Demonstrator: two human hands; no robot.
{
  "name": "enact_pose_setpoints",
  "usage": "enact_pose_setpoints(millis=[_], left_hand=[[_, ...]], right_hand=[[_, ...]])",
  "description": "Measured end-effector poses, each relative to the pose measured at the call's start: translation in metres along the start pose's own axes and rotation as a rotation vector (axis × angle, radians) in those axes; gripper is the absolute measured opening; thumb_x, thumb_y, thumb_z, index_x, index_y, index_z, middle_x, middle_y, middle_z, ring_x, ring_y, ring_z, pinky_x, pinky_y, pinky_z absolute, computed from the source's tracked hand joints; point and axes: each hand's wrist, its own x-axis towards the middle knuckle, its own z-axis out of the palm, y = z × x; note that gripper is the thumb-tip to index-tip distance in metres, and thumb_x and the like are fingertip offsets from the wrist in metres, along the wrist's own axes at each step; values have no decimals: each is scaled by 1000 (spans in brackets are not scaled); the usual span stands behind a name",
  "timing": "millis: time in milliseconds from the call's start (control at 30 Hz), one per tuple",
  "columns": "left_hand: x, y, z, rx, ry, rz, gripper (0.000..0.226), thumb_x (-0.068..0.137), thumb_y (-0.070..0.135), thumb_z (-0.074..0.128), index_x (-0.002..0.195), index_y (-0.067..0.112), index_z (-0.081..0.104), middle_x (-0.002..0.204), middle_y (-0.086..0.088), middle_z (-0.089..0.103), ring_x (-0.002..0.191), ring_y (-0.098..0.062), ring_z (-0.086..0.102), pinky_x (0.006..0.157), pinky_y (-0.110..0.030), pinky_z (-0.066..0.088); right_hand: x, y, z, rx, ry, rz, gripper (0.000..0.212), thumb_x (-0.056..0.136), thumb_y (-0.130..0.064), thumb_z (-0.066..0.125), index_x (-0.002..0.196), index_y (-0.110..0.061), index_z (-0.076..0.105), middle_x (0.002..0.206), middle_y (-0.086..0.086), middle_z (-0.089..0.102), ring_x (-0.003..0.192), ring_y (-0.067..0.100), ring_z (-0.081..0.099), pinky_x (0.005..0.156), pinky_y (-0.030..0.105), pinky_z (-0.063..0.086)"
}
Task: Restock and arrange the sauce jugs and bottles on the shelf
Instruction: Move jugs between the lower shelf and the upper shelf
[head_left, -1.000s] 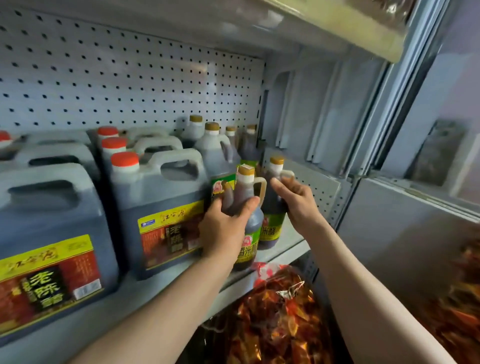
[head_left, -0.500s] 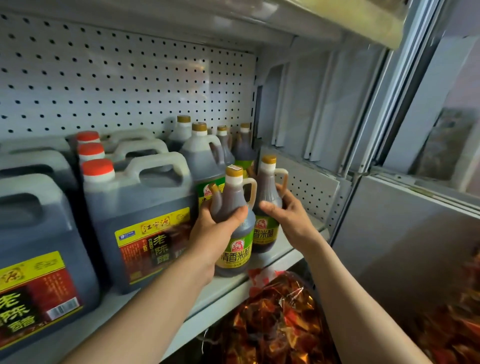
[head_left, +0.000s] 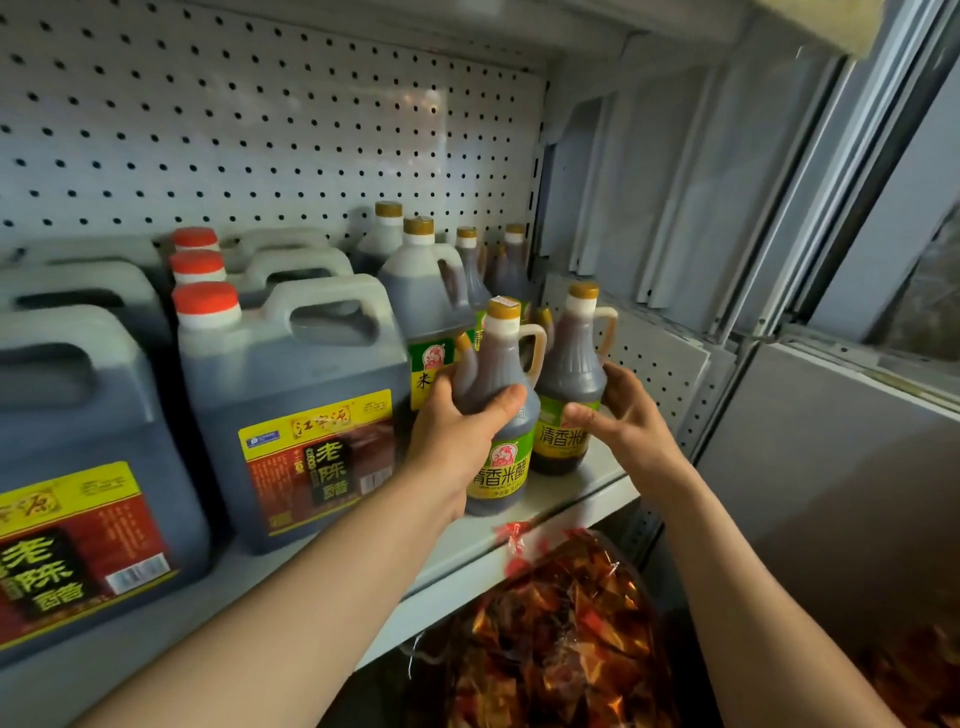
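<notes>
Two small brown bottles stand at the near right end of the shelf, each with a gold cap, a looped side handle and a green-and-yellow label. The left hand grips the nearer bottle round its shoulder, thumb across the front and fingers curled behind, while the right hand grips the farther bottle, thumb on the label and fingers wrapped round its right side. Both bottles are upright and just beside each other. Behind them four more gold-capped containers show: a larger handled jug with a green label, one behind it, and two slim bottles in the far corner, mostly hidden. To the left stand big dark square jugs in two rows running back to the pegboard wall; three orange caps are visible in one row, and the front jug of that row carries a red-and-yellow label. The nearest jug of the leftmost row is cut off by the frame edge, its cap out of sight, and those behind it show only grey handles. Below the shelf lies a clear bag of red and orange wrapped goods, its contents hard to make out
</notes>
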Motion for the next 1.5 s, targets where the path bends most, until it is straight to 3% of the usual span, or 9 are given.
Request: enact_pose_setpoints(millis=[100, 233, 467, 667, 933, 1133, 1233, 1367, 1500], left_hand=[[10, 1, 11, 31, 10, 17, 66, 78, 41, 81, 135, 30, 50, 122, 7, 64, 107, -19, 63, 93, -41, 53], [25, 3, 23, 34, 2, 4, 63, 80, 42, 80, 134, 30, 49, 122, 7, 62, 109, -20, 62, 95, -43, 52], [50, 6, 41, 57, 21, 13, 71, 83, 43, 76, 143, 25, 43, 128, 6, 58, 115, -21, 58, 94, -42, 51], [72, 4, 53, 96, 64, 42, 75, 83, 47, 76, 146, 27, 41, 138, 2, 57, 121, -24, 57, 99, -45, 50], [99, 4, 70, 151, 96, 23, 88, 82, 54, 72, 154, 27, 29, 148, 1, 48, 131, -28, 50, 105, -47, 45], [108, 7, 71, 236, 112, -22, 86, 77, 59, 75, 148, 27, 38, 143, 1, 53, 129, -30, 52, 104, -53, 46], [105, 16, 68, 386, 169, 84, 85, 76, 53, 78, 145, 20, 40, 143, -3, 53, 130, -31, 51, 103, -50, 47], [96, 40, 61, 728, 231, 564, 107, 72, 43, 86, 155, 25, 20, 157, -7, 33, 143, -31, 32, 112, -49, 38], [98, 50, 62, 1279, 125, 606, 134, 65, 53, 86, 158, 25, -6, 164, -13, 15, 150, -35, 11, 121, -49, 18]], right_hand=[[8, 4, -13, 2, -15, 3, 78, 73, -21, 81, 142, -14, 46, 133, 1, 64, 126, 17, 59, 104, 42, 50], [16, 2, -24, -8, -14, -14, 69, 77, -19, 76, 141, -19, 51, 131, -4, 66, 123, 12, 61, 100, 33, 52], [15, 18, -25, -104, 21, 24, 81, 67, -32, 86, 140, -19, 51, 126, -4, 65, 116, 10, 63, 88, 24, 55], [22, 37, -29, -140, 95, 2, 65, 80, -18, 82, 137, -19, 50, 117, -15, 63, 107, -8, 57, 75, 8, 51], [46, 55, -37, -103, 40, 14, 74, 86, -31, 77, 149, -24, 39, 141, -3, 56, 131, 16, 53, 105, 34, 50], [58, 56, -38, -121, 56, 0, 79, 83, -36, 77, 151, -25, 39, 142, -5, 56, 128, 13, 54, 97, 26, 51], [58, 59, -38, -107, 65, -12, 76, 86, -32, 76, 151, -24, 38, 142, -5, 55, 127, 11, 54, 97, 25, 49], [56, 58, -36, -86, 87, -19, 74, 85, -29, 76, 150, -24, 40, 139, -7, 57, 118, 2, 56, 102, 30, 48], [56, 60, -35, -71, 100, -24, 71, 86, -28, 77, 148, -25, 41, 131, -13, 57, 117, 1, 55, 101, 27, 48]])
